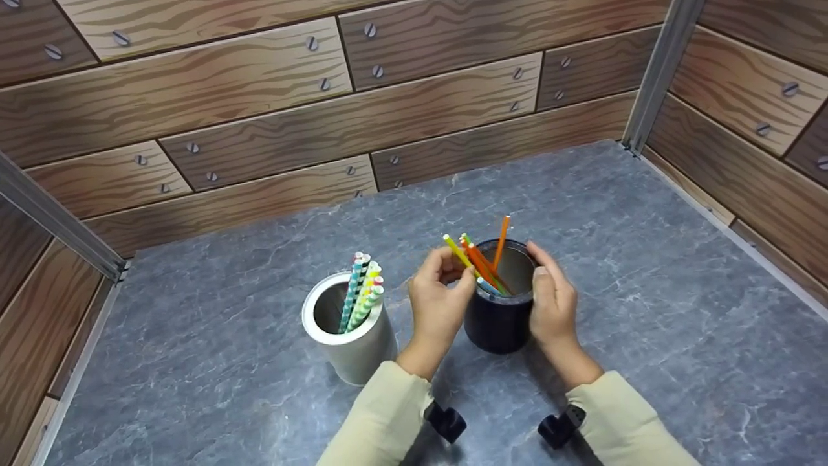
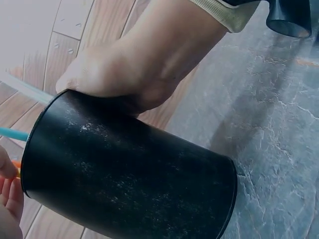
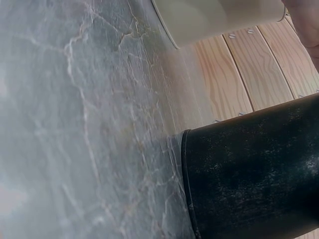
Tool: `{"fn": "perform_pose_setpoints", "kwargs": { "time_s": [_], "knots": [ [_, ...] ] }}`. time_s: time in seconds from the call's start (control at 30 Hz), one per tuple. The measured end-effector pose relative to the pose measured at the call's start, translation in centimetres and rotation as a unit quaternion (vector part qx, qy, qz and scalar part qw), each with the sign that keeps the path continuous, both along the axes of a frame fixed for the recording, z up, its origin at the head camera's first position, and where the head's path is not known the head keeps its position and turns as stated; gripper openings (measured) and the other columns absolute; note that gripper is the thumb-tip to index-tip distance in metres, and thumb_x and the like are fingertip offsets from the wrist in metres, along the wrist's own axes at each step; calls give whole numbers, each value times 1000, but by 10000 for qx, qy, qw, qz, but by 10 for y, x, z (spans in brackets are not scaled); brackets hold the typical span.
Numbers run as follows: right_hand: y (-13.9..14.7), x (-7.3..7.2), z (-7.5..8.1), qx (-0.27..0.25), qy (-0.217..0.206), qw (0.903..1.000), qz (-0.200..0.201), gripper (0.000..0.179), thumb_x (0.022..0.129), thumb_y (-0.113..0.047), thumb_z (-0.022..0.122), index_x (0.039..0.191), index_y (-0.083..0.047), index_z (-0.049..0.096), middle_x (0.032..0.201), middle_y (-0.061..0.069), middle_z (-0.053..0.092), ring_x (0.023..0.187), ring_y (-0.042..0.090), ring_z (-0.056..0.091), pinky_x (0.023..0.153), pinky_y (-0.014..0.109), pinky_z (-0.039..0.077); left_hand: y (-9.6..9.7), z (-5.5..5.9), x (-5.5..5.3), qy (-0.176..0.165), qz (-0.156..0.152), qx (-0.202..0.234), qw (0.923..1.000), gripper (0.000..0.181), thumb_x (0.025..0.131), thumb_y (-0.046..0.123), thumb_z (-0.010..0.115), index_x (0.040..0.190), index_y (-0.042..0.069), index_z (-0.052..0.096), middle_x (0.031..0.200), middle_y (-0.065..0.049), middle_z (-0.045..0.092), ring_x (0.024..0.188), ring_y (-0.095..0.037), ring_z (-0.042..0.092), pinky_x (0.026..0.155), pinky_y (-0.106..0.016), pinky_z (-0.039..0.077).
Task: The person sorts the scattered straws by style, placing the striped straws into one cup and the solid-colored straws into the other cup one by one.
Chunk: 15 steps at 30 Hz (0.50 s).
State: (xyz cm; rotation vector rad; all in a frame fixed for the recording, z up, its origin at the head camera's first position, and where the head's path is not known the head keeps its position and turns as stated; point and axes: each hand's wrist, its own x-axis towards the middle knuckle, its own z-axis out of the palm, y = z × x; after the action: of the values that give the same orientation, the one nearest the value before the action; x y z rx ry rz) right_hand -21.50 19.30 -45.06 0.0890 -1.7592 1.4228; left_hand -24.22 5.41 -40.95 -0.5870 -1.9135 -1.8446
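Note:
A black cup (image 1: 498, 323) stands on the table with plain orange, yellow, green and blue straws leaning in it. At its left rim my left hand (image 1: 438, 294) pinches a yellow straw (image 1: 457, 251) between thumb and fingers. Orange straws (image 1: 479, 264) lie right beside those fingertips. My right hand (image 1: 555, 304) grips the cup's right side, one finger up along the rim. In the left wrist view the black cup (image 2: 129, 169) covers most of the right hand's fingers. The right wrist view shows the lower part of the black cup (image 3: 254, 169).
To the left stands a white cup (image 1: 356, 356) holding patterned paper straws (image 1: 365, 291), close to the left forearm. The grey marbled table (image 1: 226, 343) is bounded by wood-print walls (image 1: 259, 129) with metal corner posts.

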Motion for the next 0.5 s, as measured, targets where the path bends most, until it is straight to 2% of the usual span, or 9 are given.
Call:
{"fn": "perform_pose_setpoints", "kwargs": {
  "time_s": [0.3, 0.5],
  "knots": [
    [1, 0, 0, -62, -105, 9998, 125, 36, 94, 1, 33, 120, 13, 54, 121, 28, 56, 111, -5, 50, 94, 11, 39, -1, 0, 1, -104, -31, 8, 9999, 16, 74, -8, 63, 89, -2, 62, 79, -14, 65, 72, -16, 63, 67, -24, 56],
    [0, 0, -1, -32, -107, 9999, 5, 35, 93, 3, 34, 119, 14, 54, 120, 28, 56, 111, -6, 49, 94, 11, 39, -1, 0, 2, -135, -50, 24, 9999, 16, 74, -8, 63, 88, -2, 61, 78, -13, 65, 72, -14, 63, 67, -24, 56]
  ]
}}
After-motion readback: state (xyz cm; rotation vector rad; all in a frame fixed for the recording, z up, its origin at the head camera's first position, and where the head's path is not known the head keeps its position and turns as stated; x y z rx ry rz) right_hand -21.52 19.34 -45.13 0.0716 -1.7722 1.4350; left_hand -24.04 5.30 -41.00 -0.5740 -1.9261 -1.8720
